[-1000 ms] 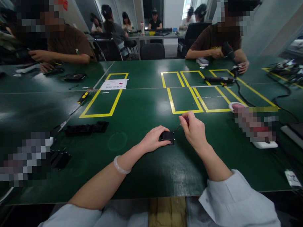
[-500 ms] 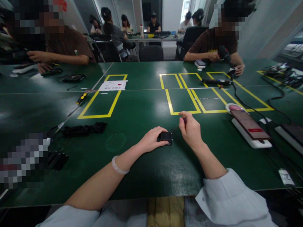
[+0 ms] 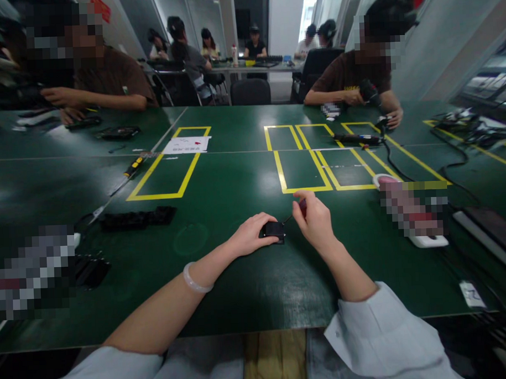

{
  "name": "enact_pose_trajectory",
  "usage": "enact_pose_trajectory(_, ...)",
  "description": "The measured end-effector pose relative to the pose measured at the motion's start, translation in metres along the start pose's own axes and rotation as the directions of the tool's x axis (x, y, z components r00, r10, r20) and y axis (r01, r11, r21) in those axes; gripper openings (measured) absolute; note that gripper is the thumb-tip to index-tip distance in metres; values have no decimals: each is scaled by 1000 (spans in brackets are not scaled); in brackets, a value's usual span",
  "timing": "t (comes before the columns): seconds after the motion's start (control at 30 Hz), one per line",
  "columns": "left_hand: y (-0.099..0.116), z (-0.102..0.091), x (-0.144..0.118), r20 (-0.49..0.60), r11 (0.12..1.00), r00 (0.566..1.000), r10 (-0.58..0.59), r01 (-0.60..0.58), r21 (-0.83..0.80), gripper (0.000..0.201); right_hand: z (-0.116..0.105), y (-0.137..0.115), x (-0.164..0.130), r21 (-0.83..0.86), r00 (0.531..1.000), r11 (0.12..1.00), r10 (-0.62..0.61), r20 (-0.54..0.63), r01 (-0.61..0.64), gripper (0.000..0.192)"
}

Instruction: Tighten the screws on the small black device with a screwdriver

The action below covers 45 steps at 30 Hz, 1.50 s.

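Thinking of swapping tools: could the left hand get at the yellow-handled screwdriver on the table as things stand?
Probably not without letting go. The left hand rests on the black part, and the yellow-handled screwdriver lies far off to the left across bare table. Nothing blocks the way.

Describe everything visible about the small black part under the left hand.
The small black part is a dark, boxy, roughly rectangular piece that looks like plastic; finer detail is too small to tell. It lies flat on the green table, just in front of the person. The left hand rests on its left side, fingers curled over it. The thin screwdriver held in the right hand slants down to its upper right corner.
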<state>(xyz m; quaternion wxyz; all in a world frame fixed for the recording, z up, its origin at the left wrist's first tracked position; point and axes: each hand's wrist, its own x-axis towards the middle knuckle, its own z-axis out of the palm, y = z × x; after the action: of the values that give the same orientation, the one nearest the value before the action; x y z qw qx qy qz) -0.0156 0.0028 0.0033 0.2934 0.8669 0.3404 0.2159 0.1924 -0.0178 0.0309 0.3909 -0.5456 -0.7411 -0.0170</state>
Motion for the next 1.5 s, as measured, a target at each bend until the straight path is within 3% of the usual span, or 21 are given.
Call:
enact_pose_trajectory(0.8,-1,-1,-1,15,1000,1000,-5,5,17,36,-2,0,-1,12,999,999,-40,-9,40,24)
enact_pose_trajectory(1.17,-2,1,-1,5,1000,1000,12,-12,20,36,1,2,-1,5,980,986,-166,-113,167,17)
enact_pose_trajectory(1.5,-1,1,-1,1,1000,1000,2,-2,28,36,0,0,-1,-51,960,973,-230,-158,224,27)
